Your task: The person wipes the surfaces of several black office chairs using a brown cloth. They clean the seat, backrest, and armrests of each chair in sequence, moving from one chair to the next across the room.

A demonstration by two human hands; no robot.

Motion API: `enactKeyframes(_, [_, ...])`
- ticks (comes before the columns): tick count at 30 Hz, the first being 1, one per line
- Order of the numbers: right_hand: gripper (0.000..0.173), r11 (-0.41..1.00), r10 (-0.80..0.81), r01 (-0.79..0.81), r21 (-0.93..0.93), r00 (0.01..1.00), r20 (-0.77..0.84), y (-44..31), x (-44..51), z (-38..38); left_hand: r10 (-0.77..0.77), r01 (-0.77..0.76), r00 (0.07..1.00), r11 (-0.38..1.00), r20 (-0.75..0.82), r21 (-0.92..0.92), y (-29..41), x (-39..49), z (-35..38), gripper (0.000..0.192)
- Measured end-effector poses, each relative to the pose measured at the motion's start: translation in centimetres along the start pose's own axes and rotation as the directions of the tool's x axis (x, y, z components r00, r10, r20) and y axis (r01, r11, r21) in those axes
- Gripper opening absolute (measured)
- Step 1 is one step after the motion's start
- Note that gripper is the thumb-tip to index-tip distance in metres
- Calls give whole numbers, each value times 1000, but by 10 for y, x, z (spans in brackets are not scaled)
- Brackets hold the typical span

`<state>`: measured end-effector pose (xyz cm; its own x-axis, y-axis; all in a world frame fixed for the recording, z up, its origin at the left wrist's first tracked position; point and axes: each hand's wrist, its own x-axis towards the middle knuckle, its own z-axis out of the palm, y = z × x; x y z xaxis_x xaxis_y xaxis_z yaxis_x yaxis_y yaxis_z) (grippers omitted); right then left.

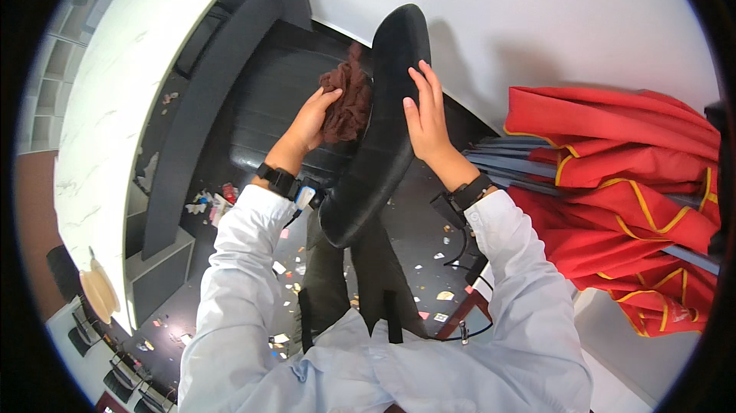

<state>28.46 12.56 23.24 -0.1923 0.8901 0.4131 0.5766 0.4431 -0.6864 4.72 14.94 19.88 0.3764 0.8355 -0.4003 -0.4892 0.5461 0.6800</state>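
A crumpled brown cloth [347, 104] is gripped in my left hand [313, 117], against the left side of a black padded chair backrest [379, 148]. My right hand [426, 117] lies with spread fingers on the backrest's right edge and grips nothing. Beyond the cloth stretches a black padded seat [276, 108] with seams across it. How the seat and the backrest join is hidden behind the backrest and the cloth. Both wrists wear black straps with small devices.
Left stands a curved counter with a white marbled top [103, 125] and dark shelf below. Red fabric with yellow trim [621, 183] hangs on grey poles at the right. A white wall [489, 11] rises ahead. Paper scraps [444, 296] litter the dark floor.
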Motion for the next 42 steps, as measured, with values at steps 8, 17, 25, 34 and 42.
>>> enactKeyframes(8, [48, 992, 52, -20, 121, 964, -260, -80, 4, 94, 209, -203, 972, 977, -107, 63, 63, -97, 38, 46])
enactKeyframes(17, [48, 694, 244, -179, 697, 970, 5, -184, -22, 104, 160, -187, 981, 926, 108, 328, 92, -182, 46, 53])
enactKeyframes(25, [30, -128, 633, -178, 976, 743, 219, -156, -89, 56, 251, -122, 968, 405, 18, 906, 84, -185, 26, 32])
enactKeyframes(34, [42, 47, 737, -147, 988, 673, 65, -165, -145, 147, 320, -310, 898, -28, 303, 950, 3, -198, -24, 34])
enactKeyframes(42, [47, -175, 812, 133, 976, 579, 67, -222, -132, 246, 363, -341, 812, -339, 456, 877, -9, -212, -35, 36])
